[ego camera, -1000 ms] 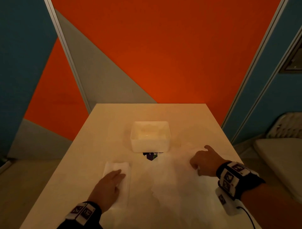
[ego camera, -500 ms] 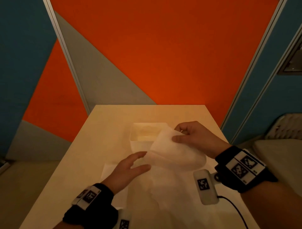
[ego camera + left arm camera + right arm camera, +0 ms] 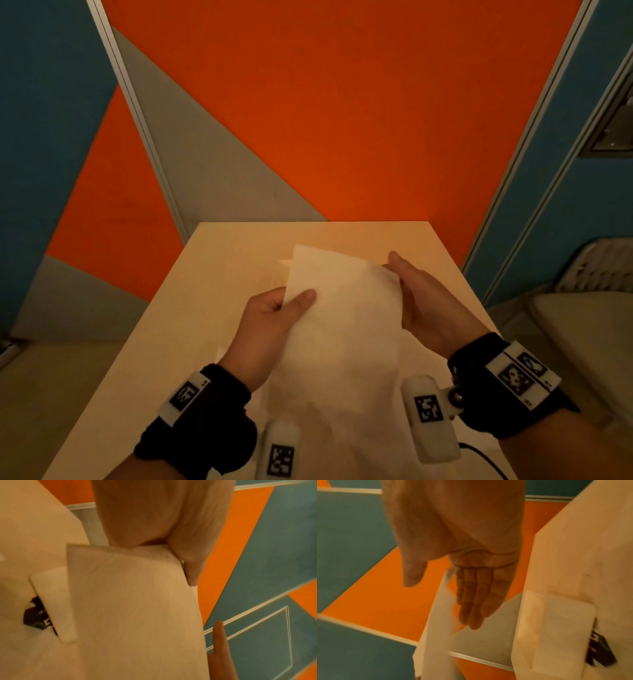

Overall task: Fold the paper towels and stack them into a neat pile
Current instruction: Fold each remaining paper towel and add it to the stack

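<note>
The left hand [image 3: 274, 310] pinches the left edge of a white paper towel [image 3: 342, 308] held up over the middle of the table [image 3: 219, 274], thumb on top, while the right hand [image 3: 423, 301], fingers straight and together, lies flat against its right edge, hiding most of the white tray [image 3: 53, 601] beyond.
</note>
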`<action>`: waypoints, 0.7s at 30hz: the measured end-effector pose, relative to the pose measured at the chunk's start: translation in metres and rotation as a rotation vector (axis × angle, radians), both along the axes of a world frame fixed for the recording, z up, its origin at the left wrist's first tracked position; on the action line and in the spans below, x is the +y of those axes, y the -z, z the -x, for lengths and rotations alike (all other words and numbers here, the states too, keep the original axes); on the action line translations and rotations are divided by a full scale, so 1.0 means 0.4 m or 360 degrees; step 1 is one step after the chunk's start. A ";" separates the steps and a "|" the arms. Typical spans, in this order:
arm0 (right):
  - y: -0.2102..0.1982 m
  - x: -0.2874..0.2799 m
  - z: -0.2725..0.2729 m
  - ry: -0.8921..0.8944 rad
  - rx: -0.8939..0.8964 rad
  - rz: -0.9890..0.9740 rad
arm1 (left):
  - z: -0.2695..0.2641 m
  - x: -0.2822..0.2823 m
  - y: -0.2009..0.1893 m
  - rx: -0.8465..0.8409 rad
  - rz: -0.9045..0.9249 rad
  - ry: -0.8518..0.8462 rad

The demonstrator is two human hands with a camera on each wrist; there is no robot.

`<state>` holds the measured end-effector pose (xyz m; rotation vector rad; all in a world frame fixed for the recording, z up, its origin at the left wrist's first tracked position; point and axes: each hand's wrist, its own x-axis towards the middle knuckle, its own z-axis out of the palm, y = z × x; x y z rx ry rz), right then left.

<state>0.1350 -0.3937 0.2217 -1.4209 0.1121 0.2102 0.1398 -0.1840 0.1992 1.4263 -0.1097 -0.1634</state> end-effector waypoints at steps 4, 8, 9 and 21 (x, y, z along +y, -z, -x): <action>0.038 0.010 0.039 -0.0068 0.0111 -0.0163 | -0.007 -0.006 0.001 0.0104 0.0185 -0.0186; 0.045 0.023 0.051 -0.0041 -0.0006 -0.0230 | -0.006 -0.013 -0.001 0.0102 0.0170 -0.0213; 0.043 0.022 0.050 -0.0006 -0.0042 -0.0245 | -0.004 -0.012 -0.004 0.0093 0.0148 -0.0171; 0.001 -0.008 0.048 0.0143 -0.0267 -0.0395 | -0.006 0.036 -0.046 0.0014 0.0225 0.0269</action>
